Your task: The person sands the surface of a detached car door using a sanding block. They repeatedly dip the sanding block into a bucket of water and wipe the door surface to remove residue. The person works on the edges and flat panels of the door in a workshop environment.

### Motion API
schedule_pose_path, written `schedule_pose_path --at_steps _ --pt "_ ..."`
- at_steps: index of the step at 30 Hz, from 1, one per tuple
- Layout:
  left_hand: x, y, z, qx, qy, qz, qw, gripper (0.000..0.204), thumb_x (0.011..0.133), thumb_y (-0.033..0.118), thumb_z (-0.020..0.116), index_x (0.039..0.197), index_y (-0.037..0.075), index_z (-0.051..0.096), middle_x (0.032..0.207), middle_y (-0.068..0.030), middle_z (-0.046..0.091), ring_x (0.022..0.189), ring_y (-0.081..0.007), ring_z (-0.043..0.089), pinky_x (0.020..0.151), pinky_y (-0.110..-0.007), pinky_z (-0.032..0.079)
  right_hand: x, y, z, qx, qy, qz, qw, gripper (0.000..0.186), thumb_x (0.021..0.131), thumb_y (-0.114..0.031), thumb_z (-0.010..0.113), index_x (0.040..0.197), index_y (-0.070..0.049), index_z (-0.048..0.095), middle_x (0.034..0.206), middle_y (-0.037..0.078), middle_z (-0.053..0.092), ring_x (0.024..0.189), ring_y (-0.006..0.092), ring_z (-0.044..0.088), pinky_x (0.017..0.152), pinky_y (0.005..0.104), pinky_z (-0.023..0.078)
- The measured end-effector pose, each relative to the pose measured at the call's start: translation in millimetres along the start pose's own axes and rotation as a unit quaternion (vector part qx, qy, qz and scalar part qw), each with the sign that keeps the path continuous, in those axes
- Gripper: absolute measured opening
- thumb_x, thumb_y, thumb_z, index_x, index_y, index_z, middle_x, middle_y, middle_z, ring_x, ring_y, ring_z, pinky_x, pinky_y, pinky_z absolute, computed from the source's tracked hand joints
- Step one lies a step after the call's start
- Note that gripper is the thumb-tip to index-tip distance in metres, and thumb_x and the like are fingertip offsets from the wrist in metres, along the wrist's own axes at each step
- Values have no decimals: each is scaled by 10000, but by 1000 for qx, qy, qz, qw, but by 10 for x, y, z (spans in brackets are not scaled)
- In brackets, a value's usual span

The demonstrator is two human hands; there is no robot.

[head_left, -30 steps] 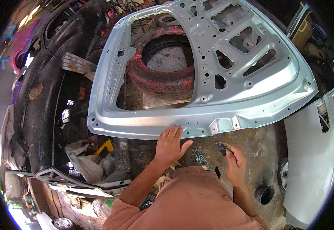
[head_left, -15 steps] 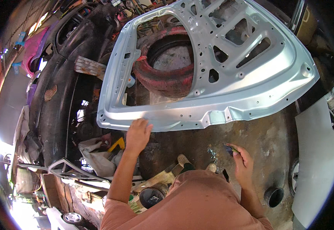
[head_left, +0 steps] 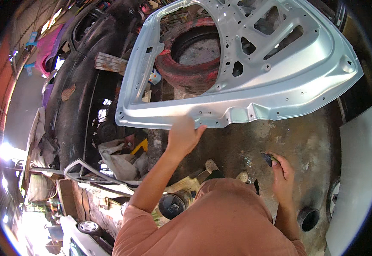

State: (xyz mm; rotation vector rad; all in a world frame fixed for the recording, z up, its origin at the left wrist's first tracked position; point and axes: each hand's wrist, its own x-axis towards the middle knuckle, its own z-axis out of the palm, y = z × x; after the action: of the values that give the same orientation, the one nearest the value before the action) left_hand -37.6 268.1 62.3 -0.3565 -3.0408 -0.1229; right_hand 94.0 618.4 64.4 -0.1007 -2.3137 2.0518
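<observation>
Item: silver-grey pressed-steel car door shell, lying flat over a worn red-black tyre. Your left hand, fingers spread, presses its near edge. Your right hand pinches a small dark abrasive scrap. Step, judged: rubbing down; the scrap must next meet the panel.

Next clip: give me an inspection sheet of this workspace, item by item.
Surface: stained concrete floor.
Job's things: silver car door panel, inner side up, lying across a red-marked tyre.
Clutter: rags, round black can, black pipe end.
Hands: left hand at the panel's near edge; right hand pinches a small dark piece.
Cables: nothing seen.
Surroundings: black car body parts, white panel.
</observation>
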Motion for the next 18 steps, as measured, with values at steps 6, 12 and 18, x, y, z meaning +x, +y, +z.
schedule_pose_path --at_steps 6,12,18 --pt "-11 433 -46 -137 37 68 988 472 1063 395 599 1287 -19 617 1220 -252 650 1155 -479 603 1014 -537 490 9 160 -31 31 65 26 997 294 1086 -76 551 1324 18 695 1168 104 726 1088 157 658 945 309 512" --pt "-59 177 -147 -97 -11 108 989 497 1053 371 615 1342 -34 620 1344 -201 611 1290 -407 561 1122 -498 448 1 736 -311 162 36 56 984 411 1050 -145 628 1447 -38 627 1240 90 690 1172 195 655 971 368 544" --pt "-10 -299 -158 -109 -86 150 979 531 1044 322 630 1448 -19 577 1468 -209 560 1381 -411 514 1184 -486 403 -21 614 -260 224 123 36 966 663 869 -125 747 1499 -60 551 1397 129 655 1284 257 643 1093 453 516"
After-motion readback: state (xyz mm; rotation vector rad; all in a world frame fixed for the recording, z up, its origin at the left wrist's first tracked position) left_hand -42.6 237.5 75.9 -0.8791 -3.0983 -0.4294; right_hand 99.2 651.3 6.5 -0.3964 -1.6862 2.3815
